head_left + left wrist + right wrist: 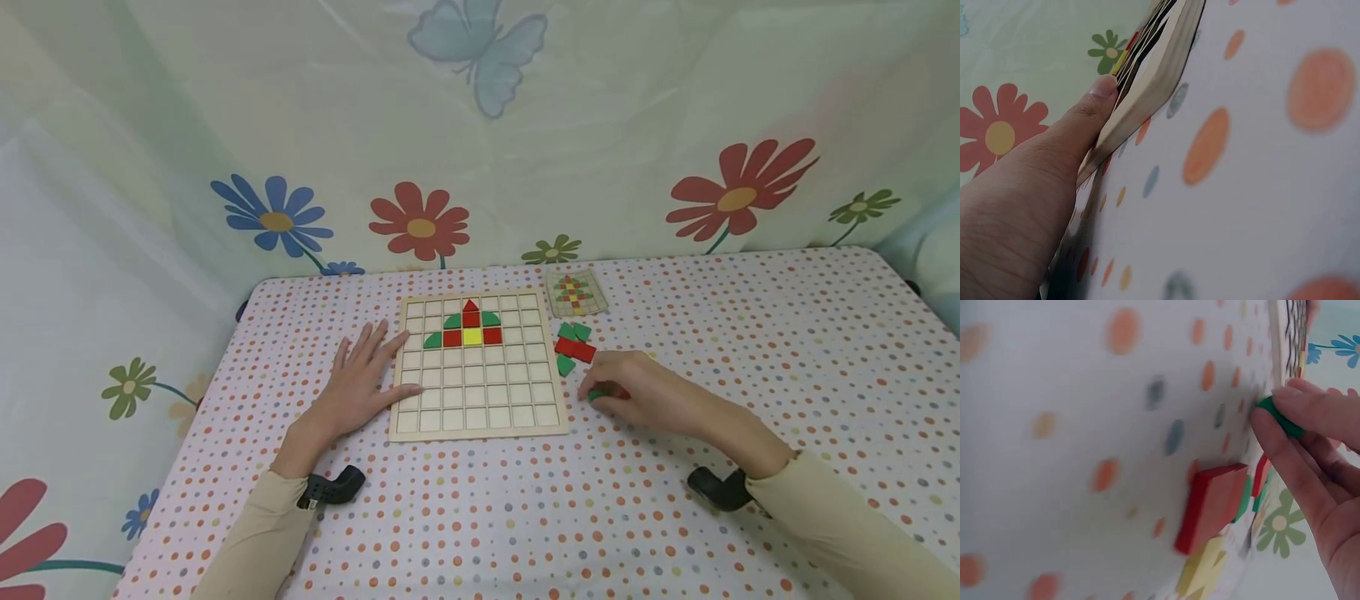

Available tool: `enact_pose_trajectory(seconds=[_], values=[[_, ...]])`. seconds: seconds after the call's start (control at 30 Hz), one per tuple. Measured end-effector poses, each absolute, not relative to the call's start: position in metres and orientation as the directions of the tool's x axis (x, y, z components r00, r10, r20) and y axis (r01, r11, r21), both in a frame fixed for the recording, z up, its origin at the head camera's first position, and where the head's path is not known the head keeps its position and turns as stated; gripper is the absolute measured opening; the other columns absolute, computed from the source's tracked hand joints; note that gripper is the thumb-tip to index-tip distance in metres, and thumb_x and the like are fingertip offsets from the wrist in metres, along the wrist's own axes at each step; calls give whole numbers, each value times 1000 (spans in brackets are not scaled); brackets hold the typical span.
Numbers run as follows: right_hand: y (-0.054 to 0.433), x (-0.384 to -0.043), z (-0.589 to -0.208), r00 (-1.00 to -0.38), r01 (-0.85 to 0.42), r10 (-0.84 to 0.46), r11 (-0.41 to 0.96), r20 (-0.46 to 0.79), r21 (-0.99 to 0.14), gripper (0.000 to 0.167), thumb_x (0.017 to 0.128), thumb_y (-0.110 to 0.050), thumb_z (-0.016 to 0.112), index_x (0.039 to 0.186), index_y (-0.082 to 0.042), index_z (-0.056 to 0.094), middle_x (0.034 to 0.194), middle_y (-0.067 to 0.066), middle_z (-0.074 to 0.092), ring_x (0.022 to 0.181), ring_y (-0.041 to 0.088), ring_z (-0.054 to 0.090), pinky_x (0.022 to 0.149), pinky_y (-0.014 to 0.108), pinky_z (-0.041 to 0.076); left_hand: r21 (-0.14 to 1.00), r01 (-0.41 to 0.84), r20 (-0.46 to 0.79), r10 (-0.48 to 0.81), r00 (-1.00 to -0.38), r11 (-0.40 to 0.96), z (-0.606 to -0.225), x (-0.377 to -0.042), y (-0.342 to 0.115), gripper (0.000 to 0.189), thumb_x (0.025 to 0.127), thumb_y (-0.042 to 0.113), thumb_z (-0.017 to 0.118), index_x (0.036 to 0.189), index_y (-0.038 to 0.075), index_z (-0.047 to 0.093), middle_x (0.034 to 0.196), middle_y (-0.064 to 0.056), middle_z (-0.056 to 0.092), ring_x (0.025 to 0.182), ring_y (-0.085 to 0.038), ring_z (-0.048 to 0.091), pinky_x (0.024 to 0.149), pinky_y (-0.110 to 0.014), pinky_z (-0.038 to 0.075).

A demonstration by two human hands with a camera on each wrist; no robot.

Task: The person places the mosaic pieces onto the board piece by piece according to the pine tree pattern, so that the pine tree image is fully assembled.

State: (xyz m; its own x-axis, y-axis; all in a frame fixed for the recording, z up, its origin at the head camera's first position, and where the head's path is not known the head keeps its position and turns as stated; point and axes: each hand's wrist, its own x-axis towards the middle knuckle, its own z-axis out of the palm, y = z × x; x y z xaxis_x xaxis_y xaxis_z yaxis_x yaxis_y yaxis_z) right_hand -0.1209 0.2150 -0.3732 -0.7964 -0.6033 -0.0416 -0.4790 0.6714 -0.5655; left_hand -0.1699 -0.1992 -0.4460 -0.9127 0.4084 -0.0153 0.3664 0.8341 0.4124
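Observation:
A wooden grid board (pixel 480 417) lies on the table, with red, green and yellow tiles set in its upper squares. My left hand (pixel 356 383) rests at the board's left side, fingers spread, its thumb (pixel 1094 103) lying on the frame. To the right of the board, my right hand (pixel 637 387) pinches a green tile (pixel 1282 417) between thumb and finger; the tile's full shape is partly covered. Near that hand are loose red tiles (pixel 576 348) and green rounded tiles (pixel 566 365). A red tile (pixel 1213 503) and yellow pieces (pixel 1200 569) show below the hand in the right wrist view.
A pattern card (pixel 576 293) with a tree-like picture of coloured tiles lies beyond the loose pieces, beside the board's upper right corner. Dotted cloth (pixel 480 517) covers the table. A flowered curtain (pixel 600 167) hangs behind its far edge.

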Motion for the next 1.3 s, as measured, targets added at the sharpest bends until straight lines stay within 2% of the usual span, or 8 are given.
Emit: enact_pose_trajectory(seconds=[0.13,0.33,0.47,0.63,0.77,0.87,1.13,1.3], values=[[209,-130,-369,-798,-459,-601,650,-40,-605,18,85,1,85,89,-13,74,88,-7,69,72,6,57,62,24,52,412,369,-16,412,-911,833,-445,-170,-199,93,94,59,69,168,20,27,175,-14,9,162,-35,-2,126,-62,-5],[195,-152,-368,-813,-476,-581,621,43,-623,21,82,4,87,83,-11,72,83,-5,69,75,9,62,66,25,56,409,370,-21,414,-910,834,-445,-170,-200,93,95,59,69,168,20,27,175,-14,8,162,-35,-2,126,-62,-5],[182,-167,-365,-832,-466,-549,608,84,-643,14,84,4,85,93,-4,78,89,0,71,81,14,65,71,27,58,411,368,-18,411,-911,834,-446,-170,-201,93,95,60,68,168,21,27,176,-14,8,162,-34,-2,126,-62,-5],[169,-182,-367,-853,-416,-518,602,63,-682,18,90,3,80,107,0,81,94,8,66,91,22,63,78,31,59,415,364,-17,407,-913,834,-446,-170,-201,93,95,60,68,168,21,27,176,-14,9,162,-34,-2,126,-61,-5],[164,-193,-373,-865,-393,-498,603,58,-695,14,90,1,80,104,-1,81,93,7,67,91,23,64,84,36,60,415,368,-18,411,-911,832,-446,-169,-200,93,94,61,68,168,21,27,176,-13,9,162,-34,-2,126,-62,-5],[160,-200,-377,-873,-390,-482,613,66,-687,12,89,-3,82,101,-2,81,97,5,73,90,21,67,82,36,58,413,372,-13,415,-910,831,-446,-169,-200,93,94,60,69,168,20,28,175,-14,10,162,-35,-2,126,-62,-4],[145,-207,-385,-881,-383,-466,599,82,-703,15,91,2,79,106,2,81,105,14,77,96,29,71,86,44,59,409,369,-15,411,-911,834,-447,-170,-199,93,94,60,69,168,21,27,175,-14,10,162,-35,-2,126,-63,-5],[139,-208,-388,-893,-354,-446,615,60,-705,17,91,5,77,108,2,81,107,15,77,92,26,69,81,38,57,413,368,-17,411,-911,833,-446,-170,-199,93,94,60,69,168,21,27,176,-14,9,162,-35,-3,126,-62,-5]])
